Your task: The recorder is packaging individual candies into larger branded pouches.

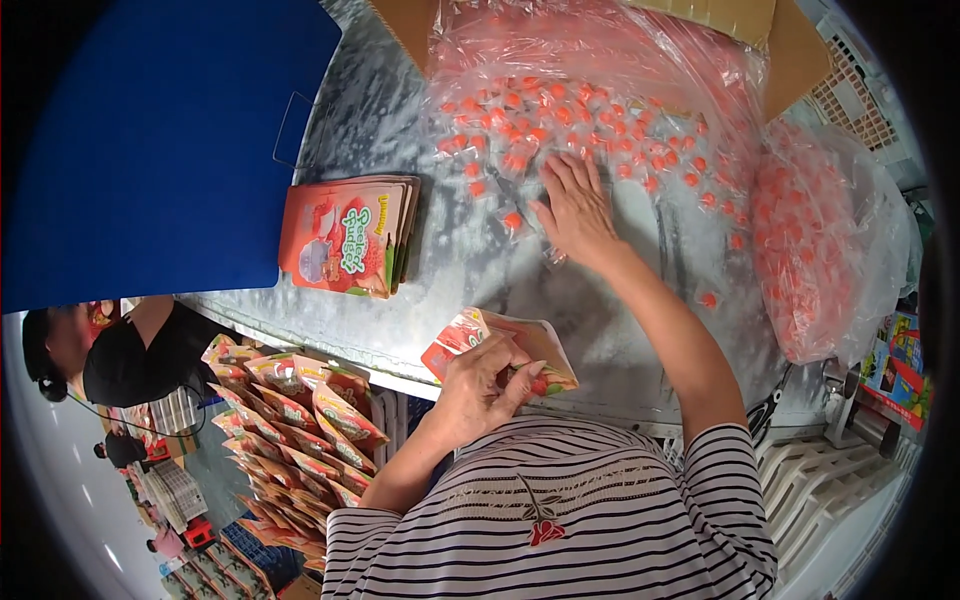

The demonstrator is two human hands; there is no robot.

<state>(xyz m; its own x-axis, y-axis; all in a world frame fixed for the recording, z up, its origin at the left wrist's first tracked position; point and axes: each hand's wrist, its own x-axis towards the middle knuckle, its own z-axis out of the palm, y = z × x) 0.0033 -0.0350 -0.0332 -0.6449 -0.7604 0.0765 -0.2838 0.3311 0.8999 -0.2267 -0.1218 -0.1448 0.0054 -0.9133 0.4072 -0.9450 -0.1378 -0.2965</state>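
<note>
At the table's near edge my left hand (482,388) is closed around a red-and-green printed pouch (540,345), whose top gapes apart. My right hand (578,212) lies flat on the table farther off, fingers stretched toward a spread of small red candies (560,115) in clear wrappers. One wrapped candy (512,221) sits just left of that hand. Whether anything lies under the right palm is hidden. To the left, a stack of flat pouches (335,235) of the same print rests on the table.
A cardboard box (800,60) lined with clear plastic stands at the far side, spilling candies. On the right is a clear bag (800,250) full of them. A blue panel (170,150) rises at the left. Below it, several filled pouches (290,420) stand packed together. Other people are at the far left.
</note>
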